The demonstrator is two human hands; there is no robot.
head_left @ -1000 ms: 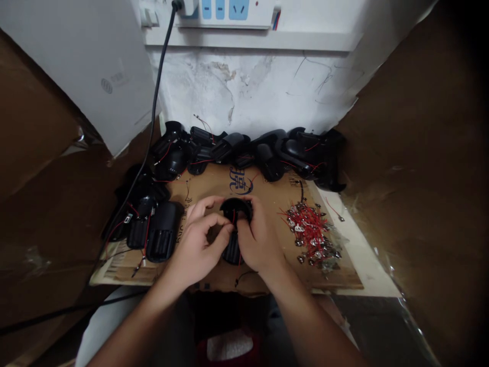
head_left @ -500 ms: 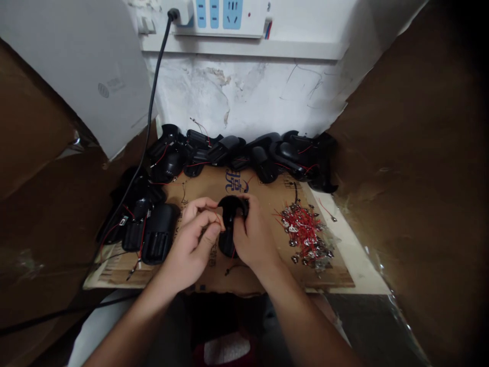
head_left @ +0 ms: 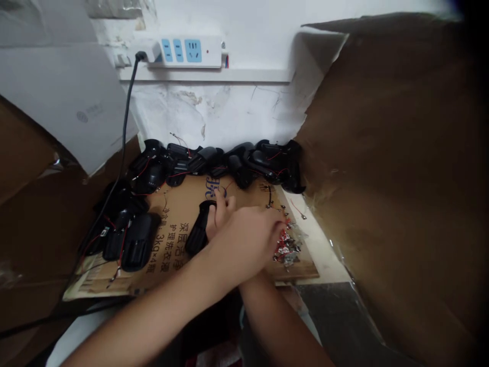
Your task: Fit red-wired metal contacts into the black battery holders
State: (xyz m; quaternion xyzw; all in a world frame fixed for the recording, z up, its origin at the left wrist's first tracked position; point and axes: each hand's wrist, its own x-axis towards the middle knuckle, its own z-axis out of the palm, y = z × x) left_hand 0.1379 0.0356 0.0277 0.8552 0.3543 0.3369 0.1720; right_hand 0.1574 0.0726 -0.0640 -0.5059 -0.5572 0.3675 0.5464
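Observation:
My left forearm crosses over my right. At the pile of red-wired metal contacts [head_left: 287, 247] on the right, my left hand [head_left: 252, 237] has its fingers bent together and pointing down. Its fingertips meet the red wires, but what lies between them is hidden. My right hand [head_left: 218, 216], partly covered by the left, grips a black plastic housing [head_left: 197, 232] from its right side. That housing leans at a slant over the cardboard sheet [head_left: 171, 201].
Black housings [head_left: 239, 165] with red wires line the back by the wall. Several more [head_left: 139, 242] lie at the left. A black cable [head_left: 126, 120] hangs from the power strip [head_left: 208, 52]. Tall cardboard walls [head_left: 382, 168] stand on both sides.
My left hand has left the housing and crossed over to the wire pile at the right. My right hand keeps the housing, now tilted. The whole view has shifted.

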